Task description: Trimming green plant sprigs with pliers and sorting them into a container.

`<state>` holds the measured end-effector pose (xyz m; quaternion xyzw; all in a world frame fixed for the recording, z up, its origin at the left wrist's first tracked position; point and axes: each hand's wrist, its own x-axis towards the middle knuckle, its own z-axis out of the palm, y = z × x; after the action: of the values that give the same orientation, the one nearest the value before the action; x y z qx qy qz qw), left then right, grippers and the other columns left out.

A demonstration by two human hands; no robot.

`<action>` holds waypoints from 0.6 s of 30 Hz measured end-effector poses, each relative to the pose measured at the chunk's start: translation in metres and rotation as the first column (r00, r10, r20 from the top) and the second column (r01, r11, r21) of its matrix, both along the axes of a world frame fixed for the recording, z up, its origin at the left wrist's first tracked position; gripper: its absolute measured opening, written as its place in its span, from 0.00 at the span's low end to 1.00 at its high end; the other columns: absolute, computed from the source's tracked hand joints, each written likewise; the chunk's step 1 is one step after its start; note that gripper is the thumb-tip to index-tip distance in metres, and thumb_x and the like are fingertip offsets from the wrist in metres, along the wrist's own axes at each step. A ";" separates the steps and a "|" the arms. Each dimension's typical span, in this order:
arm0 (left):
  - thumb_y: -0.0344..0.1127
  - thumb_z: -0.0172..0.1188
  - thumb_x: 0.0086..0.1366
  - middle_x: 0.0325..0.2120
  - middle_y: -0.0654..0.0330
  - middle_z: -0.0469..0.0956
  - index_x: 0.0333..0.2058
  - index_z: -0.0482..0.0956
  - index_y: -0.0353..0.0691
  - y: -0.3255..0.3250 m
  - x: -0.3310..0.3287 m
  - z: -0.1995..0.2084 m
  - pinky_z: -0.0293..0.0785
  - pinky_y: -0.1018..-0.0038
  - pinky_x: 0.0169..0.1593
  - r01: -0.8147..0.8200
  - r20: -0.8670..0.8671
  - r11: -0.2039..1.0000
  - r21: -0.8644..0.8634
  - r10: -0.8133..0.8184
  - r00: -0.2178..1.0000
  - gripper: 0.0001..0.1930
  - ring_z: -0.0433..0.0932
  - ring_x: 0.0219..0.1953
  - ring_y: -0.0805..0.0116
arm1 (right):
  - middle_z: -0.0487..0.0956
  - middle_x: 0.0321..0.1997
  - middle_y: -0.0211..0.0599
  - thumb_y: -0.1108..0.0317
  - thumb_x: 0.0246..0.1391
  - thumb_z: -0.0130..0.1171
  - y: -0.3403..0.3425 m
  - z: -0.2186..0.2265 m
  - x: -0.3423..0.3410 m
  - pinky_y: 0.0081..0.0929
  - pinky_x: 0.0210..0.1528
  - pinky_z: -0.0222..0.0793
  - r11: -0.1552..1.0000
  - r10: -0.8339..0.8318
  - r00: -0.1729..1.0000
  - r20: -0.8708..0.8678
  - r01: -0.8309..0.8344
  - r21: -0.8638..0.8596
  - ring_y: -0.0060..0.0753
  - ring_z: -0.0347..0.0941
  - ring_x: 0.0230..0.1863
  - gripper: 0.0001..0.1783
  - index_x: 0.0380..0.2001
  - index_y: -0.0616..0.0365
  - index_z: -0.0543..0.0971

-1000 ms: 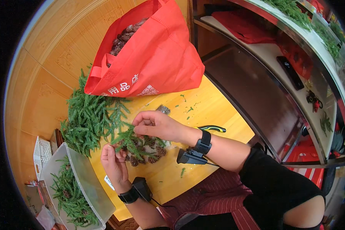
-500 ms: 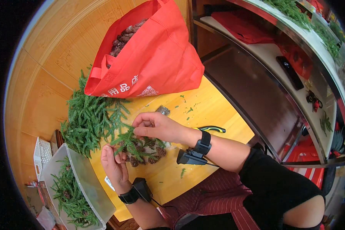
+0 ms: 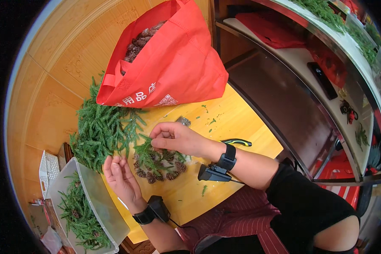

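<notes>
My right hand [image 3: 173, 137] pinches a green artificial pine sprig [image 3: 147, 156] between thumb and fingers. The sprig hangs over a cluster of brown pine cones [image 3: 173, 171] with more greenery among them on the yellow wooden table [image 3: 216, 190]. My left hand [image 3: 123, 180] is to the left of the sprig and apart from it, fingers stretched upward and nothing visible in them. Left of the cones lies a big heap of green pine sprigs [image 3: 99, 131].
A red bag [image 3: 178, 63] full of pine cones stands at the back. A translucent bin [image 3: 103, 211] of greenery with cones is at the left, beside a white basket [image 3: 49, 169]. Dark-handled pliers [image 3: 237, 142] lie right of my wrist. A dark-framed shelf [image 3: 279, 93] stands at right.
My left hand has let go of the sprig's left side and moved a little left and down. My right hand keeps its hold on the sprig, nearly in place.
</notes>
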<state>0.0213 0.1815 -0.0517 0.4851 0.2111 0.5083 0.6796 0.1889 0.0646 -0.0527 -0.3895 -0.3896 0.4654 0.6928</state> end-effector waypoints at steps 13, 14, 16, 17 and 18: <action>0.29 0.49 0.61 0.44 0.56 0.68 0.50 0.62 0.35 0.004 -0.007 0.008 0.66 0.71 0.50 0.105 -0.023 0.994 -0.032 -0.106 0.994 0.18 0.69 0.45 0.67 | 0.73 0.26 0.24 0.63 0.53 0.51 -0.003 0.009 -0.011 0.09 0.26 0.58 0.983 -0.093 0.991 0.098 0.107 -0.149 0.10 0.65 0.25 0.11 0.37 0.56 0.70; 0.30 0.49 0.61 0.48 0.55 0.66 0.51 0.62 0.35 0.004 -0.009 0.007 0.64 0.70 0.52 0.149 -0.032 0.989 0.014 -0.148 0.988 0.19 0.68 0.47 0.66 | 0.73 0.26 0.24 0.63 0.53 0.51 -0.001 0.007 -0.012 0.09 0.26 0.58 0.986 -0.063 0.993 0.097 0.077 -0.145 0.10 0.65 0.25 0.11 0.37 0.56 0.70; 0.31 0.50 0.61 0.49 0.55 0.66 0.52 0.61 0.37 0.006 -0.013 0.006 0.63 0.69 0.53 0.175 -0.057 0.984 0.045 -0.172 0.983 0.20 0.67 0.48 0.66 | 0.74 0.27 0.24 0.65 0.53 0.52 0.001 0.005 -0.013 0.12 0.29 0.61 0.986 -0.066 0.996 0.051 0.073 -0.150 0.14 0.69 0.29 0.09 0.37 0.56 0.71; 0.31 0.50 0.60 0.49 0.55 0.66 0.52 0.60 0.37 0.005 -0.013 0.005 0.63 0.70 0.53 0.239 -0.074 0.969 0.063 -0.234 0.969 0.21 0.67 0.48 0.67 | 0.74 0.27 0.24 0.65 0.53 0.52 0.002 0.005 -0.014 0.12 0.29 0.61 0.986 -0.060 0.997 0.053 0.068 -0.151 0.14 0.69 0.29 0.09 0.37 0.56 0.71; 0.31 0.51 0.60 0.48 0.55 0.66 0.53 0.59 0.37 0.005 -0.014 0.004 0.63 0.70 0.53 0.305 -0.092 0.949 0.080 -0.297 0.950 0.22 0.67 0.48 0.67 | 0.74 0.27 0.24 0.65 0.53 0.52 0.003 0.004 -0.015 0.12 0.29 0.61 0.987 -0.060 0.997 0.059 0.067 -0.146 0.14 0.69 0.29 0.09 0.37 0.56 0.70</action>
<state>0.0072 0.1867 -0.0475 0.5626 0.1373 0.3883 0.7168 0.1735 0.0677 -0.0483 -0.4643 -0.3601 0.4599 0.6658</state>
